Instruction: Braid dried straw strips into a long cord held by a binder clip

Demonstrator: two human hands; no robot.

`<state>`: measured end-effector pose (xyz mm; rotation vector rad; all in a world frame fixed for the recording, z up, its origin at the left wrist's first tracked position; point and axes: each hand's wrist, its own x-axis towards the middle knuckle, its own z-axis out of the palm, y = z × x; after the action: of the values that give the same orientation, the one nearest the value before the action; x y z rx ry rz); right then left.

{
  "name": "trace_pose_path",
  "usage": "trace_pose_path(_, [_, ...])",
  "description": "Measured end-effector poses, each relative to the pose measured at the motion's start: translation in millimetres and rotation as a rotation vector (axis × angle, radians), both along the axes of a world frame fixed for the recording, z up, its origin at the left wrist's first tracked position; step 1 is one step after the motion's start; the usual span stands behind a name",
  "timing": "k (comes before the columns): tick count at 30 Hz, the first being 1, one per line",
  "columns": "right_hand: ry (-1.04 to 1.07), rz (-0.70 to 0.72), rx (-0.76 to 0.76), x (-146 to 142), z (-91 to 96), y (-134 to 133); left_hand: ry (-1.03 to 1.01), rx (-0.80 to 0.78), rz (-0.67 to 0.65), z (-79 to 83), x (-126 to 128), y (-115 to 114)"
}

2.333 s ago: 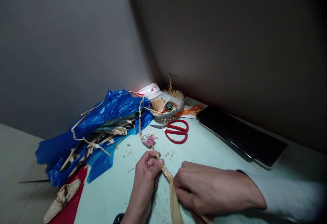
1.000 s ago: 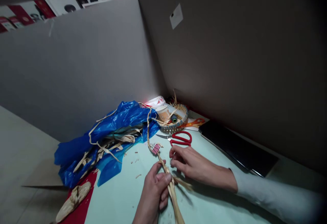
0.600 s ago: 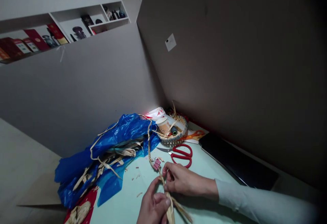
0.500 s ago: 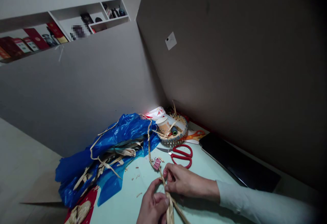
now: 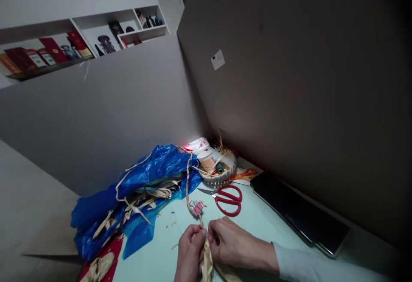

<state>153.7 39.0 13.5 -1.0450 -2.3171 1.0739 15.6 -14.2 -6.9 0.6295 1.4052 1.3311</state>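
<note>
A braid of pale dried plant strips (image 5: 207,258) runs toward me between my two hands, its loose ends spreading at the bottom edge. My left hand (image 5: 190,250) grips it from the left, thumb and fingers pinched together. From the right, my right hand (image 5: 233,241) is closed on a strip of it, fingertips beside the left thumb. Just beyond the hands a pink binder clip (image 5: 197,207) is clamped on the braid. Past the clip, the finished cord (image 5: 187,179) curves away over the blue plastic bag (image 5: 164,157). My fingers hide the crossing point of the strips.
Red-handled scissors (image 5: 229,200) lie beyond my right hand. Behind them stands a woven basket (image 5: 233,172) holding a paper cup (image 5: 205,160); orange scissors (image 5: 247,174) are beside it. A black flat device (image 5: 299,213) lies right. Grey partitions (image 5: 128,110) enclose the table.
Both hands have moved slightly nearer me along the braid. My left fingers have closed tighter and the right hand has turned, knuckles up. The view has tilted up a little.
</note>
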Motion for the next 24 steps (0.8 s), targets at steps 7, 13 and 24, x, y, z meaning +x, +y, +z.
trace_pose_path(7, [0.009, 0.006, -0.1, -1.0, 2.3, -4.2, 0.063, 0.149, 0.013, -8.9, 1.8, -0.6])
trace_pose_path(13, [-0.055, 0.046, -0.182, 3.1, 8.8, -2.8, -0.026, 0.169, -0.027, -14.7, 3.1, 3.1])
trace_pose_path(24, [-0.296, -0.055, 0.254, 1.6, 3.0, -2.3, 0.024, 0.043, -0.031, -17.2, 5.2, 8.3])
